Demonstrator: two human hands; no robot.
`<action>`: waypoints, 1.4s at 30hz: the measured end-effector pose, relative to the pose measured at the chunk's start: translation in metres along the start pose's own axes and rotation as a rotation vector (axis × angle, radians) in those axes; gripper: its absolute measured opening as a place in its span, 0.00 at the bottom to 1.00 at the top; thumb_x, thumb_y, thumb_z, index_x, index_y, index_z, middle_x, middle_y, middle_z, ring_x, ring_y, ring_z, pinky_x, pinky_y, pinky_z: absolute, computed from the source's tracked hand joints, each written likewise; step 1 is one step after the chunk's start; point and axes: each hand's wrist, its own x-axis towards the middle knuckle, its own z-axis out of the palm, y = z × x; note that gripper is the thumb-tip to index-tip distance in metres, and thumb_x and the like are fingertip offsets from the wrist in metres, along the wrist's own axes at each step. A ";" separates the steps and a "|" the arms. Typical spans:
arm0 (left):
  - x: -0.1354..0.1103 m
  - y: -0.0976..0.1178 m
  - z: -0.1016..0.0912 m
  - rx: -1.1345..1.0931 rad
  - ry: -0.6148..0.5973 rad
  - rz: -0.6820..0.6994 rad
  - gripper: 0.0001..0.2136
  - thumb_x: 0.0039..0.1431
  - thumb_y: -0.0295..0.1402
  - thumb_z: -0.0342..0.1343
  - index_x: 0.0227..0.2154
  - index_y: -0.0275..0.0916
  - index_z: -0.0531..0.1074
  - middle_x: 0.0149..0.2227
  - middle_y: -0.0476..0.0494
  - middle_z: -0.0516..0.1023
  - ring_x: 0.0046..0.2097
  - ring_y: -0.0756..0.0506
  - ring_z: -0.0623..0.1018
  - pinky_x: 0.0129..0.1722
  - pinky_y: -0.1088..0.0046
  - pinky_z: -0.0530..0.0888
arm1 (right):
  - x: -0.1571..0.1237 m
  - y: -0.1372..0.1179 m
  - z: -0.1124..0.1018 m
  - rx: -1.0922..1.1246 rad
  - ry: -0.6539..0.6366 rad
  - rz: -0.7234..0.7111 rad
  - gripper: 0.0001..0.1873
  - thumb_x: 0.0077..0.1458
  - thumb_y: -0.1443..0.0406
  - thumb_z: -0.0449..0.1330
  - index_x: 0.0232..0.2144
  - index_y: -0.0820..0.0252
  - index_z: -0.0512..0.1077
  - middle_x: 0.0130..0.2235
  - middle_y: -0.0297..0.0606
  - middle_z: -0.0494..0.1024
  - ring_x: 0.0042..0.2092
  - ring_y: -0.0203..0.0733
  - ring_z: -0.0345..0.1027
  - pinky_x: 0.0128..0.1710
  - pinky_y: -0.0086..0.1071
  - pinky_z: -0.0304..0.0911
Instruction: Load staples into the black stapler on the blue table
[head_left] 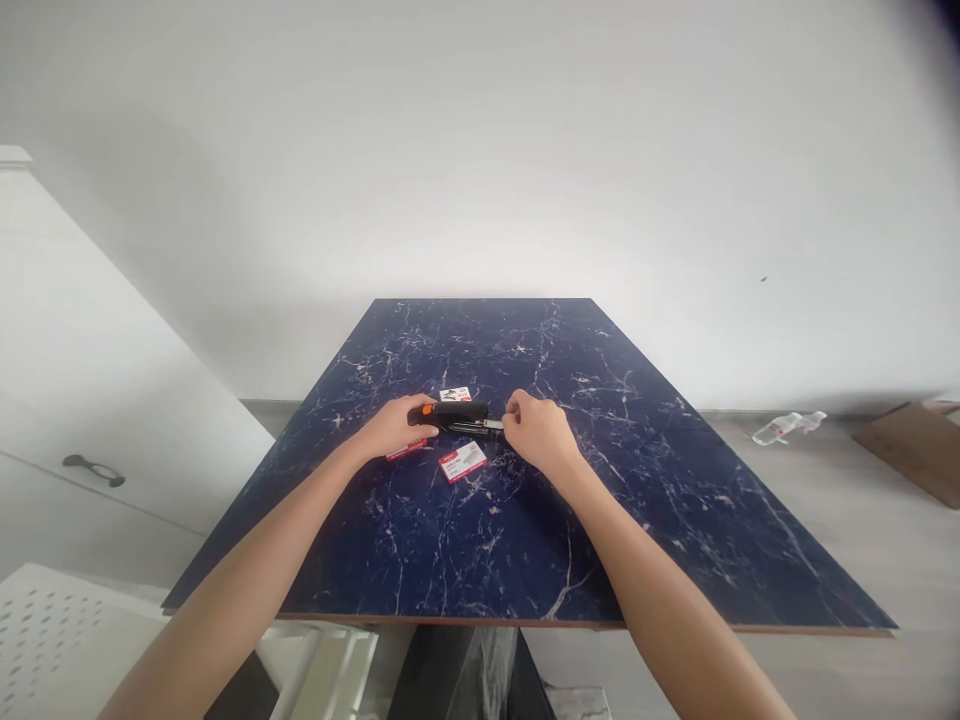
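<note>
Stapler (450, 413) lies mid-surface (675, 480), left hand (394, 430) wrapped around its back end, right hand (536, 432) pinching the silver front tray (small boxes (463, 461) sit close by), so best keep the back steady and slide the tray straight.

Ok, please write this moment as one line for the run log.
left hand: holds black stapler with orange end | right hand: at its metal front end | small red-white boxes: beside | dark blue marble table
</note>
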 end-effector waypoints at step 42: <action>0.000 0.001 0.000 -0.109 0.043 -0.013 0.18 0.52 0.44 0.63 0.45 0.43 0.77 0.45 0.45 0.81 0.46 0.38 0.78 0.49 0.61 0.71 | 0.002 0.004 0.005 0.891 -0.381 -0.075 0.10 0.53 0.61 0.56 0.23 0.58 0.67 0.28 0.36 0.79 0.34 0.43 0.76 0.30 0.28 0.67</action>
